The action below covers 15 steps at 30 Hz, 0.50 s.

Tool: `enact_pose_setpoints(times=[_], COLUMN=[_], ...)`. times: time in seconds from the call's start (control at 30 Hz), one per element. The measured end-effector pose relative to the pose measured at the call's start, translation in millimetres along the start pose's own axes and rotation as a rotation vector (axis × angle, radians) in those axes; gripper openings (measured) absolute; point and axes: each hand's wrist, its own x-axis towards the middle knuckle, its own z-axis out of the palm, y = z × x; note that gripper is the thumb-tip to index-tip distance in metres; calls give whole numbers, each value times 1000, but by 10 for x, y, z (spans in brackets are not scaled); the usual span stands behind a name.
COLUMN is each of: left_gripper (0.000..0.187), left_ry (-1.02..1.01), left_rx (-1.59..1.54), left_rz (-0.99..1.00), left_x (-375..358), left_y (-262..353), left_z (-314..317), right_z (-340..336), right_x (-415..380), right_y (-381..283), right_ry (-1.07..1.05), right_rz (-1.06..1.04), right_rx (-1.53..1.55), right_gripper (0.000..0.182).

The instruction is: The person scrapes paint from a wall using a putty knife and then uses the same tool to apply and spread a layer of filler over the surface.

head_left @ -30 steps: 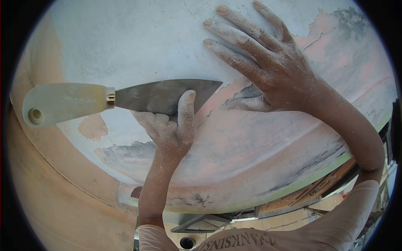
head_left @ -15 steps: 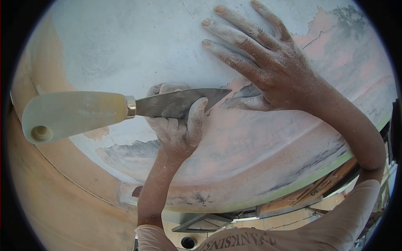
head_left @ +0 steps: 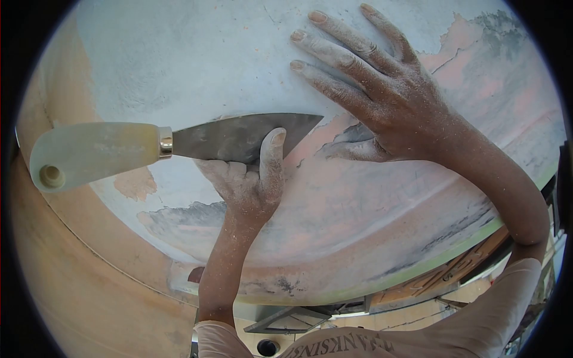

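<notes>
A putty knife [head_left: 239,138] with a pale, translucent handle lies across my left hand [head_left: 248,185], handle to the left and blade tip to the right. My left thumb presses on the blade's face, and the fingers are hidden under it. My right hand [head_left: 388,107] rests with spread fingers on the pale, patchy surface [head_left: 197,59], to the right of the blade tip and holding nothing. White dust coats both hands. Pink and grey patches show between the blade tip and my right thumb.
A curved tan surface [head_left: 89,250] runs along the left. The patchy surface ends in a pale green edge [head_left: 430,250] toward my body. Below it are a dark metal frame [head_left: 289,319], a brown lettered panel [head_left: 441,268] and a round dark object [head_left: 268,346].
The putty knife has shifted slightly left and up, with more of its blade's face showing. My left hand has moved a little with it. My right hand has barely moved.
</notes>
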Motion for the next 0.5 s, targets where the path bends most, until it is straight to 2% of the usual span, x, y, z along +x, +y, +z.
enact_pose_setpoints(times=[0.1,0.2,0.3,0.33,0.4,0.5], left_gripper=[35,39,27,26,38,27], left_ry=[33,25,-63,-100,-171,-44], left_rx=[20,46,66,77,96,-341], left_rz=[-62,-100,-141,-158,-196,-229], left_x=[-46,-118,-124,-116,-91,0], left_y=[-75,-279,-274,-247,-183,-76], left_z=[7,-35,-84,-113,-138,-8], right_z=[-6,98,198,104,21,-5], right_x=[-15,-30,-52,-40,-14,-19], right_y=[-2,60,107,54,7,-1], right_ry=[-2,60,98,62,3,-24], right_rz=[5,-64,-89,-50,-4,15], right_rx=[54,-70,-128,-40,57,41], right_gripper=[69,70,69,69,69,69])
